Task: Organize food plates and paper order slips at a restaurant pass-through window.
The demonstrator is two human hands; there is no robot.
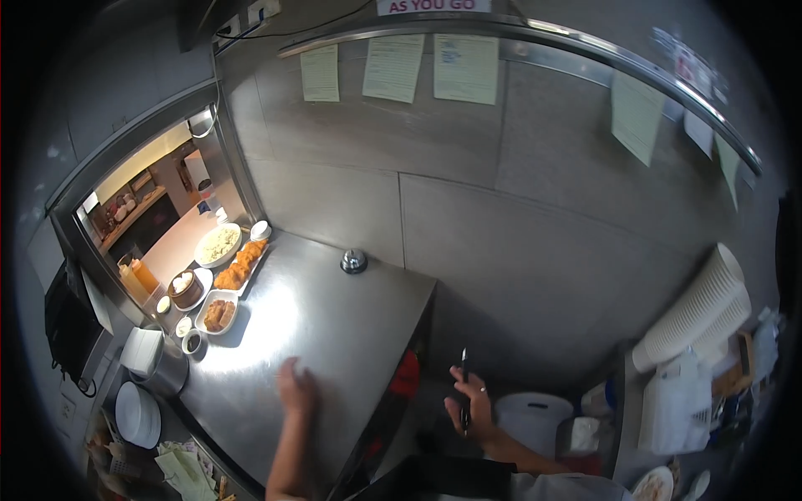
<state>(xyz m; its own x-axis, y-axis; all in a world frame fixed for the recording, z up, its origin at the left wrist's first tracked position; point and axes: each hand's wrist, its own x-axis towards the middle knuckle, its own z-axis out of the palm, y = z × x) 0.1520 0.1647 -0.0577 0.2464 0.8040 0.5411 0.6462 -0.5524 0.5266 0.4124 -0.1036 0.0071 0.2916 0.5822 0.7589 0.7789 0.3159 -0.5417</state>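
Observation:
My left hand (296,387), slightly blurred, is at the steel counter (332,313) with nothing in it and the thumb apart from the fingers. Whether it touches the surface I cannot tell. Out past the counter's right edge, my right hand (475,404) holds a slim dark pen (465,363) upright, its silvery end up. Beyond my left hand, under a bright light, stand a white dish of browned food pieces (219,315), a long plate of golden fried pieces (241,268), an oval dish of fried rice (219,245) and a bamboo steamer with white buns (185,288).
A service bell (353,262) sits near the wall. Paper slips (465,69) hang from a metal rail (432,25). Sauce bottles (144,275) stand by the pass-through window. Stacked plates (136,414) are at left, stacked white containers (695,313) at right, a white lidded bin (532,416) below.

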